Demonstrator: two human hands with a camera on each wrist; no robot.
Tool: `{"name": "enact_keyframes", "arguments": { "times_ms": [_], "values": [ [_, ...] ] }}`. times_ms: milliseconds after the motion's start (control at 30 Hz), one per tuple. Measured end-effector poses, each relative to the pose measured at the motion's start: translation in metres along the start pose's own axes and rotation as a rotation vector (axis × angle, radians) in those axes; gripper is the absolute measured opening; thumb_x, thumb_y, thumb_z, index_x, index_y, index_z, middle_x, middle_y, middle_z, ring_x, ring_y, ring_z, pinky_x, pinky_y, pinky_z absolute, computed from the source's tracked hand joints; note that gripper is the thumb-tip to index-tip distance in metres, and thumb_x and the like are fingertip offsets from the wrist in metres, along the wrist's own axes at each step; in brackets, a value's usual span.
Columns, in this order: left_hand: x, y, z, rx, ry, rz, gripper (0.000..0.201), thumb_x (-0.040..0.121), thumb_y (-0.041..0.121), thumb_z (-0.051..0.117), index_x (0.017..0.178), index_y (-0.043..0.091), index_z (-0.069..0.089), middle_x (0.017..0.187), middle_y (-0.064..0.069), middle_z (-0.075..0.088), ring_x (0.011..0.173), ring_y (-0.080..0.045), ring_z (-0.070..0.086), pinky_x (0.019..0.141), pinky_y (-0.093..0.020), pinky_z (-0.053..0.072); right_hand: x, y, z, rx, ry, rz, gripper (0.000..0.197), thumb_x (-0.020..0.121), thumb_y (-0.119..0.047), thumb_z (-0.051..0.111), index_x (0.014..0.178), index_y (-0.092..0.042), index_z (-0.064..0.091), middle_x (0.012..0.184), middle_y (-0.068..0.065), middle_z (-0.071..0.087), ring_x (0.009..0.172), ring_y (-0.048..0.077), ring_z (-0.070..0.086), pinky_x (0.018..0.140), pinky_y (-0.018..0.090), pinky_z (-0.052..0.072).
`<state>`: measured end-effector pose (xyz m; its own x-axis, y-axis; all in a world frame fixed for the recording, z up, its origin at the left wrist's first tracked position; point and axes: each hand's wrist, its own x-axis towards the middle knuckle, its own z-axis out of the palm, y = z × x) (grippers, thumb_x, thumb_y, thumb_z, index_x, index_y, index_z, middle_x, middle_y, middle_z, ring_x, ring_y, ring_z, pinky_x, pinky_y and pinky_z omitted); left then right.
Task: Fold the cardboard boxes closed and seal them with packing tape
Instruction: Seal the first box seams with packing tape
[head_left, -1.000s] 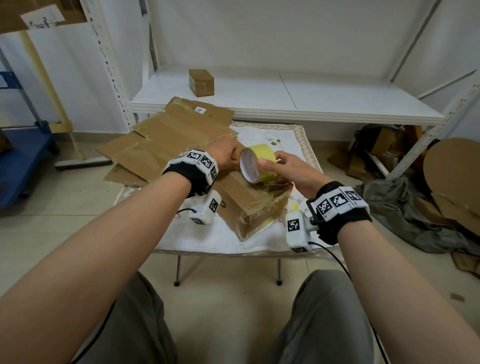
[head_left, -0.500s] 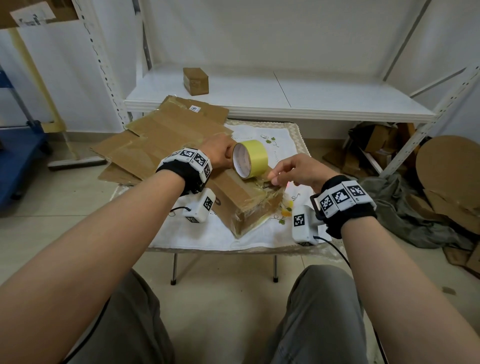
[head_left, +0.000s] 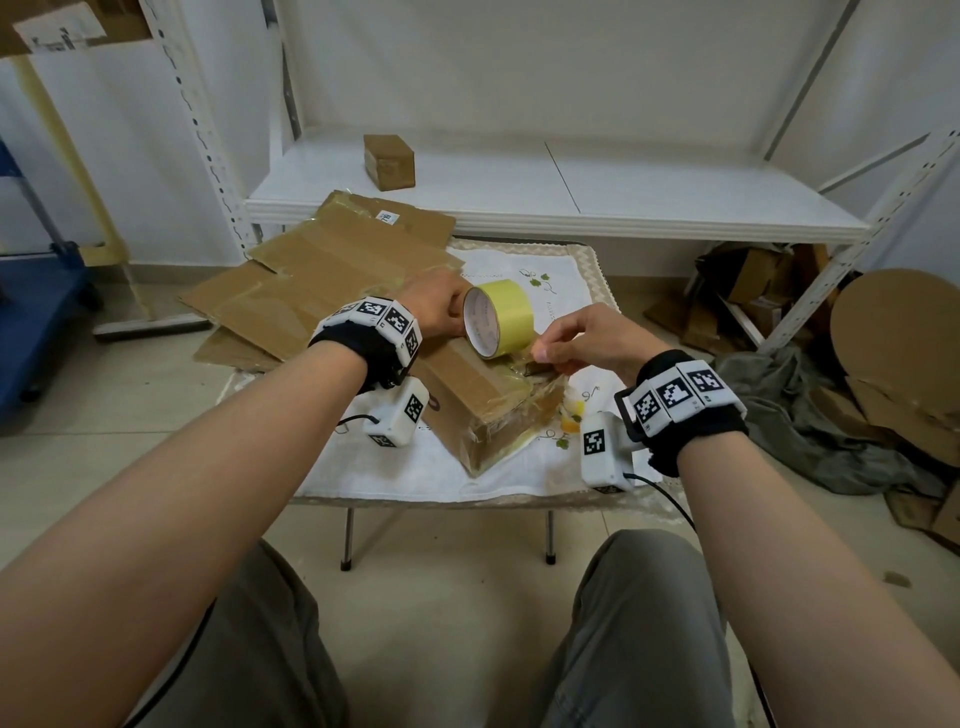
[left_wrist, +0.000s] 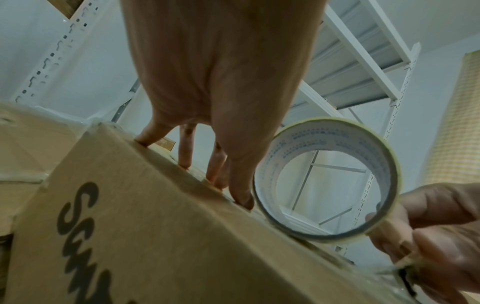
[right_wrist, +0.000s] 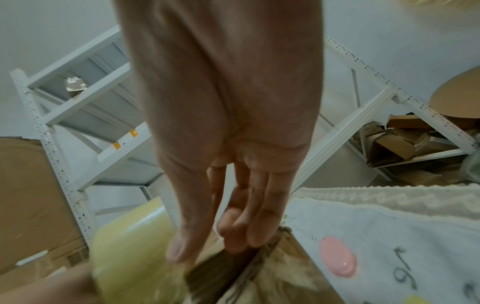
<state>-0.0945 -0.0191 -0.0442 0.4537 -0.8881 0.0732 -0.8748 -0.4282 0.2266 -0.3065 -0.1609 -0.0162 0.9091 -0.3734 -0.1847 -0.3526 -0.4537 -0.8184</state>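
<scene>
The tabletop (head_left: 441, 478), covered by a white cloth with printed motifs, carries a closed cardboard box (head_left: 483, 410) lying at an angle toward the viewer, its near end wrapped in glossy tape.

Right hand (head_left: 587, 343): grip clamped, thumb and fingers pinching the loose end of the tape against the near top edge of the box, just beside the roll.

A yellow tape roll (head_left: 498, 317) stands on edge on the box top, its open core facing the viewer.

Left hand (head_left: 436, 309): fingers extended, tips pressing on the box top, thumb tip touching the rim of the roll from the left. The wrist view shows the fingers (left_wrist: 185, 152) straight and spread, so this grip is apart and clamped on nothing.

Beyond the box, flattened cardboard sheets (head_left: 322, 280) overhang the far left of the tabletop.

Farther back, a small sealed box (head_left: 389, 161) sits on a white shelf (head_left: 623, 197).
</scene>
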Motion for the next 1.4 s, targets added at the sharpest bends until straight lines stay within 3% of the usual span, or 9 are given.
{"name": "enact_keyframes", "arguments": {
  "times_ms": [267, 433, 600, 767, 967, 1100, 1200, 1267, 1400],
  "values": [
    [0.000, -0.002, 0.001, -0.006, -0.015, -0.012, 0.027, 0.082, 0.031, 0.071, 0.096, 0.027, 0.048, 0.113, -0.013, 0.064, 0.103, -0.028, 0.056, 0.095, -0.048, 0.046, 0.005, -0.001, 0.015, 0.020, 0.183, 0.057, 0.015, 0.091, -0.009, 0.068, 0.078, -0.015, 0.069, 0.077, 0.006, 0.064, 0.056, 0.017, 0.058, 0.067, 0.035, 0.057],
    [-0.002, 0.001, -0.001, -0.011, -0.021, -0.024, 0.026, 0.083, 0.028, 0.071, 0.095, 0.025, 0.048, 0.106, -0.013, 0.064, 0.101, -0.031, 0.057, 0.093, -0.046, 0.046, 0.006, -0.007, 0.016, -0.002, 0.052, 0.055, 0.007, 0.091, -0.017, 0.067, 0.087, -0.011, 0.064, 0.076, 0.009, 0.064, 0.059, 0.019, 0.063, 0.078, 0.040, 0.061],
    [-0.006, 0.003, -0.003, -0.001, -0.012, -0.017, 0.022, 0.084, 0.029, 0.069, 0.096, 0.023, 0.052, 0.109, -0.017, 0.064, 0.099, -0.031, 0.056, 0.091, -0.044, 0.044, 0.007, -0.014, 0.017, -0.094, -0.040, 0.027, 0.024, 0.082, 0.001, 0.075, 0.083, -0.013, 0.056, 0.076, 0.005, 0.063, 0.062, 0.016, 0.062, 0.059, 0.022, 0.053],
    [-0.008, 0.005, -0.004, -0.024, -0.012, -0.031, 0.025, 0.086, 0.029, 0.068, 0.101, 0.012, 0.060, 0.108, -0.013, 0.062, 0.096, -0.023, 0.049, 0.095, -0.045, 0.040, 0.010, -0.010, 0.025, -0.229, 0.027, 0.003, 0.035, 0.083, -0.006, 0.079, 0.076, -0.019, 0.047, 0.069, -0.004, 0.055, 0.061, 0.007, 0.051, 0.046, 0.009, 0.037],
    [-0.007, 0.007, -0.003, -0.008, -0.020, -0.029, 0.024, 0.084, 0.033, 0.069, 0.098, 0.019, 0.056, 0.113, -0.016, 0.063, 0.103, -0.033, 0.057, 0.090, -0.048, 0.047, 0.007, -0.009, 0.027, -0.191, -0.070, 0.022, 0.029, 0.089, 0.005, 0.061, 0.084, -0.019, 0.045, 0.088, 0.006, 0.054, 0.086, 0.024, 0.054, 0.068, 0.027, 0.043],
    [-0.007, 0.004, 0.000, -0.037, -0.006, -0.042, 0.040, 0.084, 0.035, 0.068, 0.108, 0.004, 0.062, 0.113, -0.015, 0.062, 0.102, -0.032, 0.056, 0.091, -0.050, 0.046, 0.002, -0.002, 0.020, -0.064, -0.025, 0.007, 0.031, 0.091, 0.014, 0.045, 0.088, -0.015, 0.056, 0.083, 0.002, 0.053, 0.073, 0.018, 0.062, 0.062, 0.018, 0.045],
    [-0.009, 0.005, -0.002, -0.082, -0.018, -0.063, 0.045, 0.083, 0.041, 0.065, 0.106, 0.003, 0.062, 0.108, -0.012, 0.061, 0.097, -0.029, 0.055, 0.089, -0.048, 0.047, 0.002, 0.006, 0.016, 0.000, -0.001, -0.037, 0.025, 0.090, 0.011, 0.056, 0.088, -0.012, 0.065, 0.079, 0.005, 0.062, 0.069, 0.013, 0.061, 0.063, 0.021, 0.046],
    [-0.012, 0.006, -0.010, -0.151, -0.025, -0.101, 0.035, 0.087, 0.033, 0.068, 0.102, 0.002, 0.063, 0.100, -0.009, 0.059, 0.089, -0.024, 0.054, 0.082, -0.043, 0.046, 0.000, 0.009, 0.013, 0.056, 0.017, -0.069, 0.012, 0.090, 0.002, 0.067, 0.086, -0.010, 0.069, 0.079, 0.004, 0.067, 0.068, 0.012, 0.062, 0.063, 0.021, 0.051],
    [-0.025, 0.007, -0.027, -0.294, 0.111, -0.219, 0.029, 0.088, 0.020, 0.071, 0.117, 0.013, 0.068, 0.124, -0.003, 0.059, 0.111, -0.020, 0.057, 0.089, -0.026, 0.040, 0.000, 0.010, 0.009, 0.122, 0.067, -0.073, 0.002, 0.088, -0.010, 0.076, 0.087, -0.009, 0.075, 0.084, 0.006, 0.072, 0.068, 0.011, 0.066, 0.063, 0.021, 0.056]
  ]
}}
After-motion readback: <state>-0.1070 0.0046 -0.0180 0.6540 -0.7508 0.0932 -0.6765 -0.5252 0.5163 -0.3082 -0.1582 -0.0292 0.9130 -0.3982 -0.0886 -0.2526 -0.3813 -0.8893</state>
